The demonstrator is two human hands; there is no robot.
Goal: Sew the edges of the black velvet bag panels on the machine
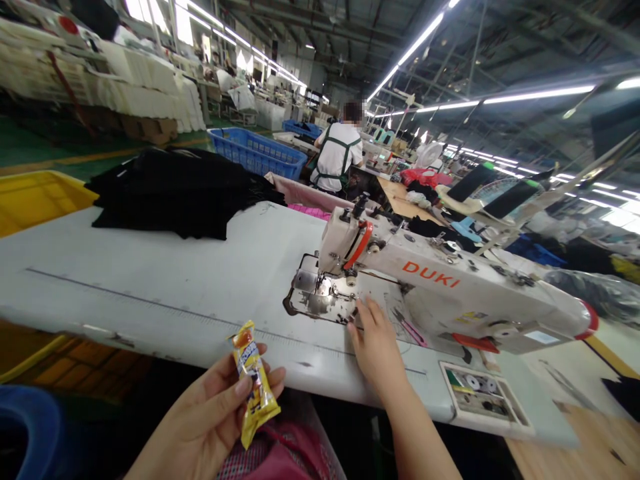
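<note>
My left hand [220,407] is below the table's front edge, its fingers closed round a small yellow wrapped snack [253,381] that stands upright. My right hand [376,343] lies flat on the white table [150,280], fingers stretched toward the metal needle plate [320,297] of the white DUKI sewing machine [440,280]. Nothing is in the right hand. Its fingertips reach the plate's near edge.
A pile of black fabric [175,190] lies at the table's far left. A yellow bin [35,197] and a blue crate [257,152] stand beyond. A person in a white shirt [339,157] sits with their back to me. A bobbin tray [480,393] sits at the right.
</note>
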